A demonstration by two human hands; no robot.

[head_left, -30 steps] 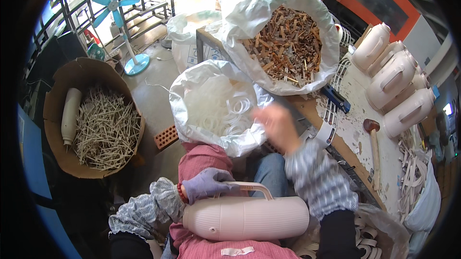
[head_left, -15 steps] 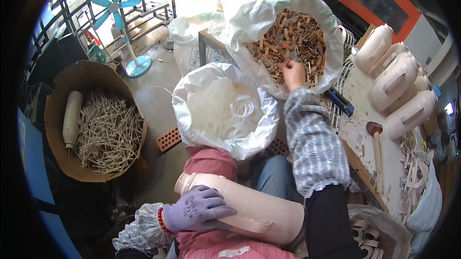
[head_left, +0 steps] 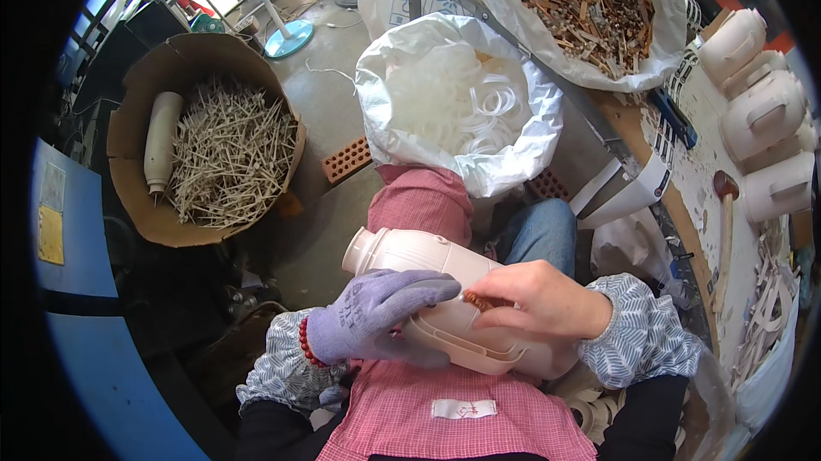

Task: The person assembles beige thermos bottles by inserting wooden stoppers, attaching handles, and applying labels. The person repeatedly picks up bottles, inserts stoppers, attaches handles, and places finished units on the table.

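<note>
A pale pink plastic jug body (head_left: 419,249) lies across my lap, its neck to the left and its handle (head_left: 466,350) facing me. My left hand (head_left: 376,311), in a purple glove, rests over it and steadies it by the handle. Between the thumb and fingers of my bare right hand (head_left: 552,303) is a small reddish-brown ribbed piece (head_left: 479,300), close to the jug's side at the upper end of the handle. Whether the piece touches the jug is hard to see. Ahead, a large white sack (head_left: 590,80) holds many brown pieces.
A white bag (head_left: 517,168) of clear rings stands beyond my knees. Left of it is a cardboard box (head_left: 128,183) with thin pale sticks and a bottle-shaped part (head_left: 162,140). The right-hand table (head_left: 697,200) carries a mallet (head_left: 725,187), a blue-handled tool (head_left: 673,117) and several pink jugs (head_left: 761,115).
My right hand has come back from the sack of brown pieces to the jug, holding one small piece. My left hand has shifted toward the handle, and the view has tilted downward.
</note>
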